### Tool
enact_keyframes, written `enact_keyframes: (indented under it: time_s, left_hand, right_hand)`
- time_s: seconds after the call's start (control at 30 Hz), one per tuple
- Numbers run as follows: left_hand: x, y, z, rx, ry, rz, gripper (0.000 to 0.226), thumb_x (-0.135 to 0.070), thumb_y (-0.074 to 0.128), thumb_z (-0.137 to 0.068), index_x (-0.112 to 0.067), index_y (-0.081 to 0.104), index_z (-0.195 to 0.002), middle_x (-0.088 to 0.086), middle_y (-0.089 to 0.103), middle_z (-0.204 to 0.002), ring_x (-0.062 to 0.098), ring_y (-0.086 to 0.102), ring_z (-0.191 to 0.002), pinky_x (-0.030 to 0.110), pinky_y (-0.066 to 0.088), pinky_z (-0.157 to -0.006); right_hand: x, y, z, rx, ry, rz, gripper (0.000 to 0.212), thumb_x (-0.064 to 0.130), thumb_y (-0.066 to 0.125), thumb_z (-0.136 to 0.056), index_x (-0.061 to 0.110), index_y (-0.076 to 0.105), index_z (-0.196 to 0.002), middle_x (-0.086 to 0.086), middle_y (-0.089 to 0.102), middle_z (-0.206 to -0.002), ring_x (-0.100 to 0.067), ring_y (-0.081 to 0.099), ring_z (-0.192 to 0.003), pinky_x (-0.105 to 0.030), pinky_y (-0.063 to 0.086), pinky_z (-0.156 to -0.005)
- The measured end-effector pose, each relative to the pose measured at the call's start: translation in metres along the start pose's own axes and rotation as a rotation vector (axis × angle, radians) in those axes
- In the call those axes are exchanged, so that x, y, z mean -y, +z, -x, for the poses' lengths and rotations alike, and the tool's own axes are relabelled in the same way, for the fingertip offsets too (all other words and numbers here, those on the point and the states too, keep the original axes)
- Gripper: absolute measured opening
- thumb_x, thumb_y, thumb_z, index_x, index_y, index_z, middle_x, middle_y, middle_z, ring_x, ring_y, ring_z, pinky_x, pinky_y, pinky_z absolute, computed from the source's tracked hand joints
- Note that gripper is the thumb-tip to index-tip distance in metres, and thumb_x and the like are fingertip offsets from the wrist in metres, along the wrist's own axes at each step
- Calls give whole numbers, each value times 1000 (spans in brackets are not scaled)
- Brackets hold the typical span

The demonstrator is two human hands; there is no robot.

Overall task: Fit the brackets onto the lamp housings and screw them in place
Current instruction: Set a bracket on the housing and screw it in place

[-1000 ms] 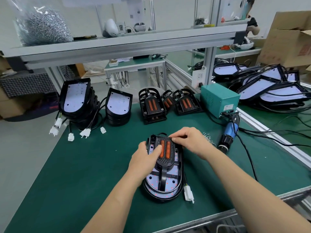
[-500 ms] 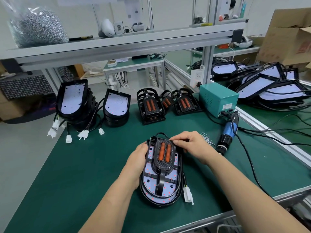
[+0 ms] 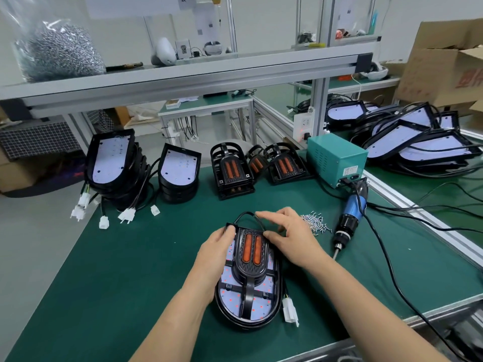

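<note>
The housing [image 3: 248,307] lies flat at the middle of the green surface [image 3: 125,283], close to its near edge, and the bracket [image 3: 251,259] sits on top of it with two orange strips facing up. The left grip [image 3: 214,257] is curled round the housing's left rim. The right grip [image 3: 290,241] is loose, its fingers spread over the far end and its thumb touching the bracket's edge. Toward the right edge lie the screws [image 3: 315,223], and the screwdriver [image 3: 349,220] lies just beside them.
</note>
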State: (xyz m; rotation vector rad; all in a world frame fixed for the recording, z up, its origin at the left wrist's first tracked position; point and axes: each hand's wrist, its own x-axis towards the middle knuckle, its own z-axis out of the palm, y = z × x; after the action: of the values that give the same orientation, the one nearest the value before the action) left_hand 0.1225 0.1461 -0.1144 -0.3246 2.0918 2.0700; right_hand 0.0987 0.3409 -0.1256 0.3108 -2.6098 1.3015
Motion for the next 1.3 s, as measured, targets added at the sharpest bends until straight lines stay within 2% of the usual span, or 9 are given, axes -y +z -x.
enact_keyframes:
  time_s: [0.2,0.3,0.4,0.53,0.77,0.93,1.03,1.13,1.3]
  left_hand:
    - [2,-5,-4,34,10,-7,19,-23,70,-93,-25,72,-112,4,78,-100,25,76,-92,47,58,-90]
    - [2,-5,-3,53,39,-27,30,-30,76,-86,-25,68,-114,1,78,-100,22,76,-93,44,58,-90]
    - [3,-4,1,161,31,-68,64,-33,89,-60,-23,59,-116,-2,78,-99,18,75,-94,35,59,-84]
    - [4,-1,-1,105,68,-125,57,-4,88,-68,-21,57,-112,-3,78,-91,14,75,-86,25,57,-70]
    - [1,1,-2,97,117,-178,66,-20,85,-53,-20,57,-113,-3,77,-94,14,74,-87,31,57,-79]
    - [2,-1,1,106,95,-146,66,-21,85,-55,-24,58,-114,-3,77,-99,15,74,-91,31,57,-82]
    - [1,-2,3,105,83,-122,64,-20,85,-55,-24,58,-114,-4,77,-97,15,75,-90,28,56,-78]
    - [-1,-1,4,116,78,-122,65,-21,85,-56,-24,58,-115,-3,77,-98,15,74,-91,30,57,-81]
    - [-2,-2,5,112,68,-148,66,-23,85,-56,-28,57,-116,-7,77,-98,12,74,-91,31,57,-85]
  right_hand:
    - [-2,12,0,-21,261,-218,16,15,78,-87,26,78,-98,-7,70,-102,-20,65,-96,-31,49,-95]
    - [-4,16,6,-61,257,-232,9,16,76,-89,24,78,-89,7,73,-87,-13,66,-86,-28,51,-87]
    - [-2,22,11,-119,164,-143,8,18,72,-92,20,78,-96,2,72,-94,-12,63,-93,-23,44,-89]
    - [-1,25,11,-143,98,25,14,23,64,-98,17,76,-101,-3,67,-97,-20,58,-96,-31,41,-92]
    - [-2,13,6,-69,15,252,19,27,57,-101,17,73,-105,-4,62,-100,-27,56,-101,-38,44,-92]
    - [-21,-44,-42,-133,262,399,19,13,61,-93,18,78,-98,-7,69,-110,-31,62,-105,-35,50,-89]
    - [-33,-57,-67,-25,381,541,16,24,65,-94,13,75,-100,-8,70,-111,-31,62,-106,-38,55,-86]
    - [-40,-48,-78,54,432,647,40,42,71,-91,9,69,-113,-11,65,-118,-33,58,-114,-36,52,-87]
    - [-43,-33,-87,139,404,758,43,42,63,-97,5,62,-119,-14,62,-125,-34,54,-118,-35,45,-82]
